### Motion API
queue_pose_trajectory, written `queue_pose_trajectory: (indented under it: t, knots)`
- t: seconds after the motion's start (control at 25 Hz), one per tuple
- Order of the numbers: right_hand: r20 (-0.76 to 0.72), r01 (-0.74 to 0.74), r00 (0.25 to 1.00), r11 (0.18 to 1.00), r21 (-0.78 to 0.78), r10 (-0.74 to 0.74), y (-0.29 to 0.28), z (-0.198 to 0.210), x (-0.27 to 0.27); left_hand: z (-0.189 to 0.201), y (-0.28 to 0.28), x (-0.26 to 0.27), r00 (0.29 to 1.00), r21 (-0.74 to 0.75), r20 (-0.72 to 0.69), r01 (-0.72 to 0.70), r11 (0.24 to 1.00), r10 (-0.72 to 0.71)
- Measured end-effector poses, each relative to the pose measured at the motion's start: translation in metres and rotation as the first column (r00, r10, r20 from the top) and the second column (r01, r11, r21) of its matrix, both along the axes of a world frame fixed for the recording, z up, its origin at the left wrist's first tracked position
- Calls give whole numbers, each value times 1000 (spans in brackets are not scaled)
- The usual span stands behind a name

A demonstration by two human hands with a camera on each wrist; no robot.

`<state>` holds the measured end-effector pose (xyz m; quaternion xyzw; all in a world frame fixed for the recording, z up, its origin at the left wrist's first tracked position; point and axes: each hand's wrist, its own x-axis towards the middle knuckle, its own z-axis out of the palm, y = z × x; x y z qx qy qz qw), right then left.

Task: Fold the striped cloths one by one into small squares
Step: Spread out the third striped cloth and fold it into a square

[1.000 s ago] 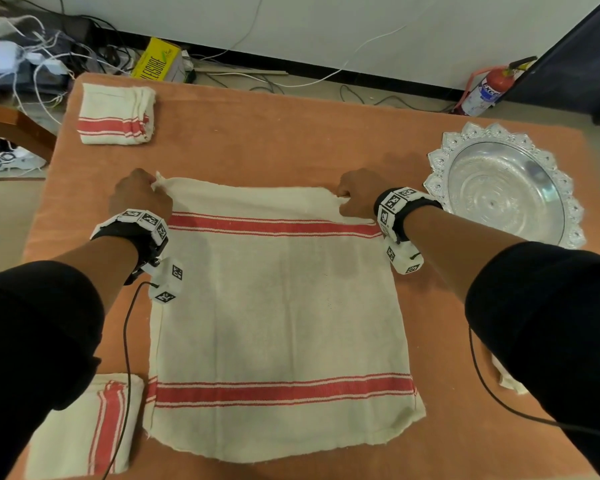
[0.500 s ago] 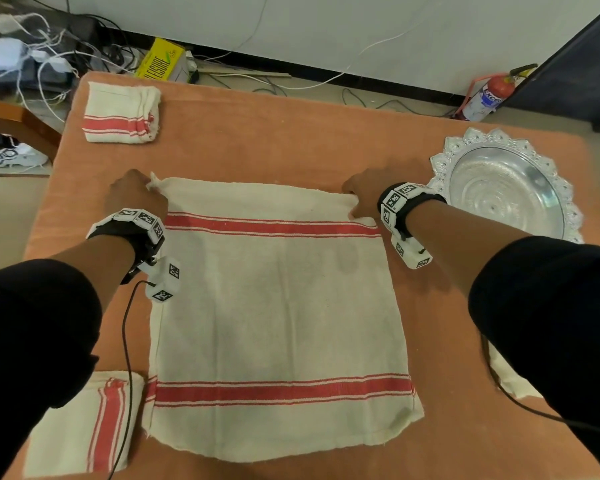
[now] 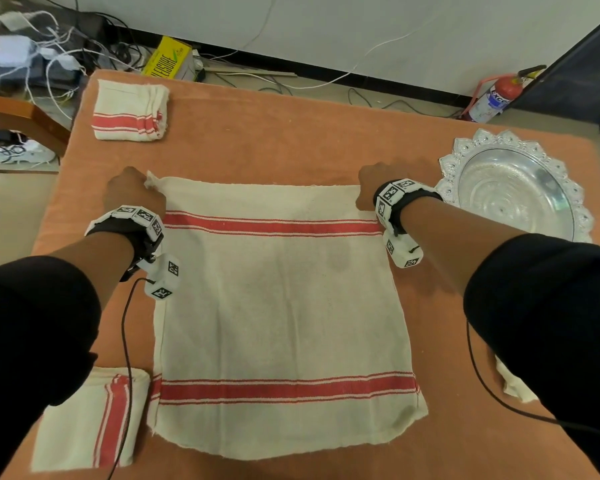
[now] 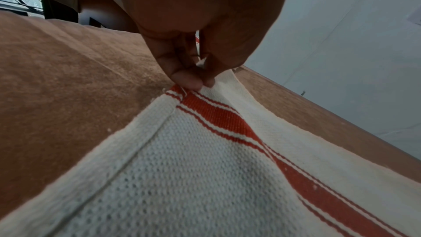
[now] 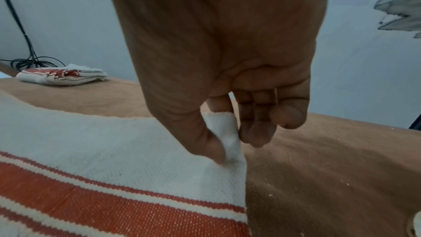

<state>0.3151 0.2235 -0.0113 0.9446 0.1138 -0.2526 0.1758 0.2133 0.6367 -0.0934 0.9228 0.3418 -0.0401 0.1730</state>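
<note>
A cream cloth with two red stripes [image 3: 278, 306] lies spread flat on the orange table [image 3: 291, 143]. My left hand [image 3: 132, 192] pinches its far left corner [image 4: 205, 86] between thumb and fingers. At the far right corner [image 5: 225, 132], my right hand [image 3: 371, 185] pinches the cloth between thumb and forefinger, lifting it slightly. A folded striped cloth [image 3: 130, 110] sits at the table's far left, also in the right wrist view as the folded cloth [image 5: 61, 76]. Another folded striped cloth [image 3: 87, 417] lies at the near left.
An ornate silver plate [image 3: 516, 188] stands at the right side of the table. A scrap of white cloth [image 3: 510, 382] shows under my right sleeve. Cables, a yellow box [image 3: 168, 58] and a red fire extinguisher [image 3: 496, 95] lie on the floor beyond the table.
My right hand has drawn the far right corner outward to the right, and the far edge now lies straighter. The left hand has kept its hold on its corner.
</note>
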Motion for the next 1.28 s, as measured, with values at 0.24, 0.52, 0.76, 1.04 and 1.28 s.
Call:
queue_pose_trajectory:
  t: [0.24, 0.52, 0.76, 1.04, 1.28]
  knots:
    - [95, 2, 995, 990, -139, 11, -3, -2, -4, 2, -5, 7, 999, -42, -33, -30, 999, 29]
    - [151, -5, 987, 963, -270, 48, 0, -9, -4, 0, -4, 12, 999, -79, -19, -39, 996, 38]
    - [131, 36, 991, 963, -268, -1, 0, -23, -2, 4, -7, 12, 989, -199, 44, -130, 971, 141]
    - [249, -22, 968, 1000, 11, 19, 9, -22, -20, 17, -31, -15, 982, -208, 180, -25, 978, 63]
    - [112, -182, 981, 943, 279, 156, 44, -19, -100, 27, -77, -94, 806, -19, 282, 547, 837, -521]
